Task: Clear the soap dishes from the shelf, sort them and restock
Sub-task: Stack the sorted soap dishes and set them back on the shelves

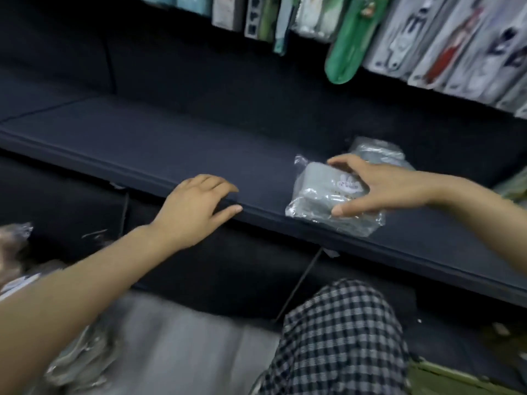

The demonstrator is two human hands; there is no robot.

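Bare shelf (159,149) left of wrapped dish (322,195)

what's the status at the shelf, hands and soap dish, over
Left hand open, resting on shelf edge. Right hand grips bagged grey soap dish on the shelf. Second bagged dish just behind it. Nothing blocking.

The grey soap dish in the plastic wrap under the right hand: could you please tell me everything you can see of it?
The grey soap dish is a pale grey, rounded-cornered block sealed in a clear, crinkled plastic bag, with a small white printed mark on top. It lies flat near the front edge of the dark shelf, the bag's corners sticking out. The right hand grips it, fingers over the far side, thumb on the near side. A second wrapped grey piece sits just behind it.
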